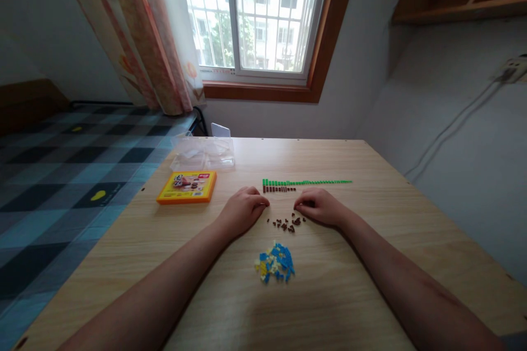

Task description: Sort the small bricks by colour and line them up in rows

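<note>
My left hand (246, 208) rests on the table left of a loose scatter of small brown building bricks (284, 226); its fingertips are pressed together, and whatever they may hold is too small to make out. On the other side, my right hand (319, 207) is pinched closed just above the scatter's right part, its contents hidden. Beyond the hands lies a row of brown bricks (275, 189), sorted from larger to smaller. Right behind it, a longer row of green bricks (288, 182) stretches to the right. Nearer to me sits a pile of blue, yellow and cream bricks (276, 263).
An orange-yellow box (187, 187) lies on the wooden table (329, 296) at the left. Behind it stand clear plastic trays (201, 154) near the far edge. A bed (82, 170) adjoins the table's left side; a wall with a cable (448, 126) is at right.
</note>
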